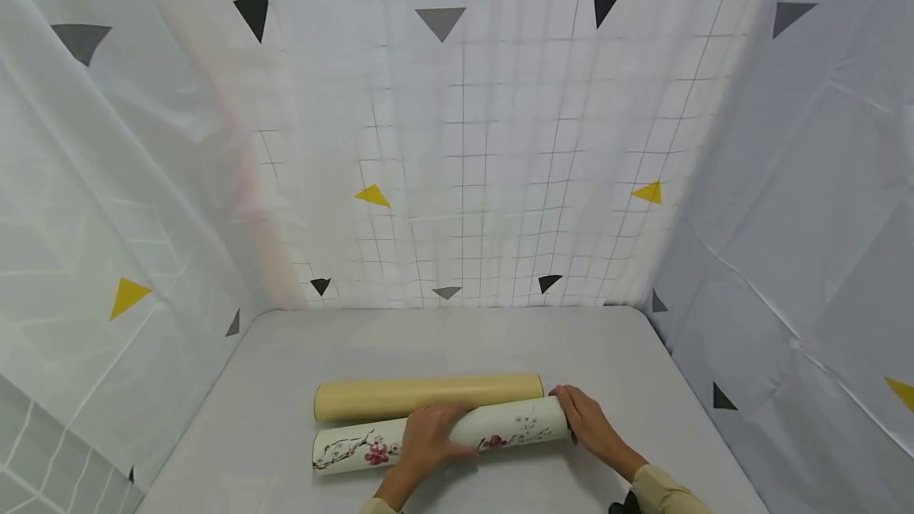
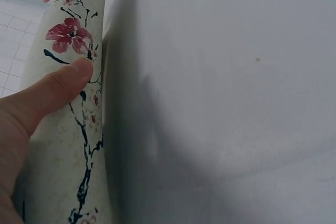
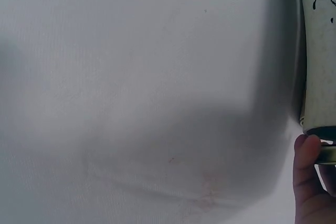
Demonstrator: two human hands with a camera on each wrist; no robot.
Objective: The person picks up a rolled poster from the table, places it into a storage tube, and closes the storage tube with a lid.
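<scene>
A white tube (image 1: 514, 424) printed with dark branches and red blossoms lies slantwise, its right end higher in the head view. My left hand (image 1: 427, 441) grips it around the middle, fingers over the top. In the left wrist view its thumb (image 2: 65, 85) presses the printed side below a red blossom. My right hand (image 1: 589, 424) is at the tube's right end. There, in the right wrist view, its fingers (image 3: 307, 153) pinch a thin gold-edged cap (image 3: 328, 155), with a gap between it and the tube's dark end (image 3: 321, 131).
A plain yellow tube (image 1: 428, 395) lies just behind the white one. Both rest on a white-covered table (image 1: 443, 339). White sheeting with triangle marks hangs at the back (image 1: 457, 141) and along the left (image 1: 86, 220) and right (image 1: 800, 220) sides.
</scene>
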